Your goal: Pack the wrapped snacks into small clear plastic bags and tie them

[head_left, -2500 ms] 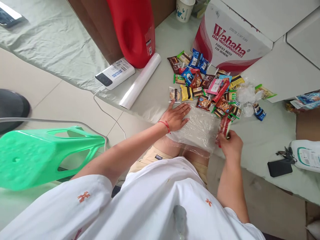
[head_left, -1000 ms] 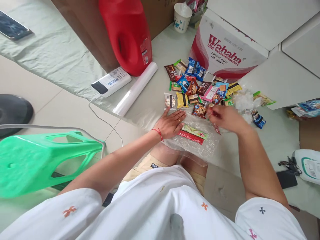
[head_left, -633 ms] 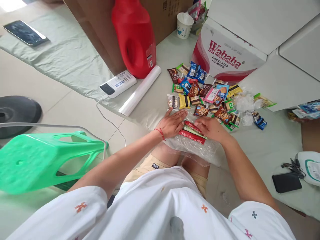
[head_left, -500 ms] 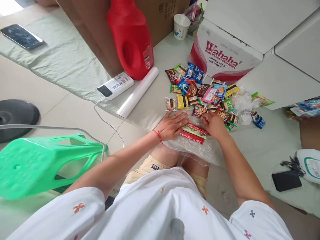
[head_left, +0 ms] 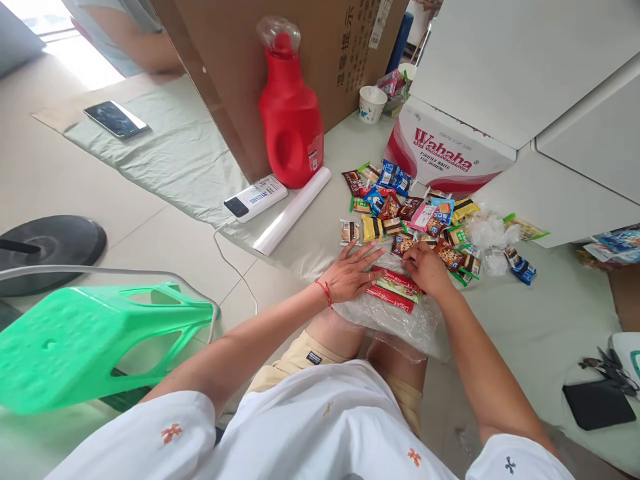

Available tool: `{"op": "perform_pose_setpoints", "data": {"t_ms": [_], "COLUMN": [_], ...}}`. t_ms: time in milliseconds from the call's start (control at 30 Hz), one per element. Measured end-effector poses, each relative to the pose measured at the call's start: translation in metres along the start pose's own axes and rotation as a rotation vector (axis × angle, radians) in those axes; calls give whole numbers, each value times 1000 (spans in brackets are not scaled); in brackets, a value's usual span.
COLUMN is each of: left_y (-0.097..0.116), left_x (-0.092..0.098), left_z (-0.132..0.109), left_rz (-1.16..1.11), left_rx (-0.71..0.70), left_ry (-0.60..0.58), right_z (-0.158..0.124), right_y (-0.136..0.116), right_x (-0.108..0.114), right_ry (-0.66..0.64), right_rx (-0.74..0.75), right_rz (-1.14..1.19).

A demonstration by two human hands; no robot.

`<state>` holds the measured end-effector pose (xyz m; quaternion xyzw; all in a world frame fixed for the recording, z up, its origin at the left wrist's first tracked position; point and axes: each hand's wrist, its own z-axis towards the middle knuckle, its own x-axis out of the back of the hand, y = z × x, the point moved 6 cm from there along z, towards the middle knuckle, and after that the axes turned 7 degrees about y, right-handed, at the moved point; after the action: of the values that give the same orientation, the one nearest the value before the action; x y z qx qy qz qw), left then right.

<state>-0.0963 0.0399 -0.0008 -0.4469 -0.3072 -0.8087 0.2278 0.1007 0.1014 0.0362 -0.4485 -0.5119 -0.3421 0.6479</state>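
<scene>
My left hand (head_left: pixel 350 275) lies flat with its fingers spread on a sheet of clear plastic film (head_left: pixel 380 325), which hangs over the near edge above my knees. A few slim snack packets (head_left: pixel 393 299), red and green, lie side by side on the film between my hands. My right hand (head_left: pixel 429 270) is closed in a pinch at the film's far edge, right of the packets; its fingertips are partly hidden. Just beyond both hands is a loose pile of small wrapped snacks (head_left: pixel 393 207) in brown, yellow, blue and green.
A white roll of film (head_left: pixel 293 212) lies left of the pile, beside a power bank (head_left: pixel 256 198) and a red jug (head_left: pixel 295 133). Behind stand a Wahaha carton (head_left: pixel 445 150) and a paper cup (head_left: pixel 373 105). A green stool (head_left: pixel 75 340) is at my left. Another person's arm (head_left: pixel 143 40) shows at top left.
The camera view has shifted, so the surroundings appear lower and mostly further right. The other person's arm has come into view. My hands keep nearly the same pose on the film.
</scene>
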Motion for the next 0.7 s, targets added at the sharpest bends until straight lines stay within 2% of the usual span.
{"op": "perform_pose_setpoints", "data": {"t_ms": [133, 267, 333, 400, 500, 600, 700], "left_y": [0, 0, 0, 0, 0, 0, -3], "left_x": [0, 0, 0, 0, 0, 2, 5], "left_z": [-2, -1, -1, -1, -2, -5, -9], "left_rz": [13, -10, -16, -11, 18, 57, 85], "left_rx": [2, 27, 32, 33, 29, 39, 91], "left_ry": [5, -5, -9, -10, 12, 79, 133], "right_z": [-10, -17, -16, -16, -20, -38, -64], "right_y": [1, 5, 11, 14, -2, -29, -53], "right_x": [3, 1, 0, 0, 10, 21, 16], "right_ry": [-40, -51, -53, -64, -3, 99, 120], "right_rx": [-18, -146, -229, -247, -88, 82, 207], "right_rz": [150, 259, 268, 231, 161, 33, -92]}}
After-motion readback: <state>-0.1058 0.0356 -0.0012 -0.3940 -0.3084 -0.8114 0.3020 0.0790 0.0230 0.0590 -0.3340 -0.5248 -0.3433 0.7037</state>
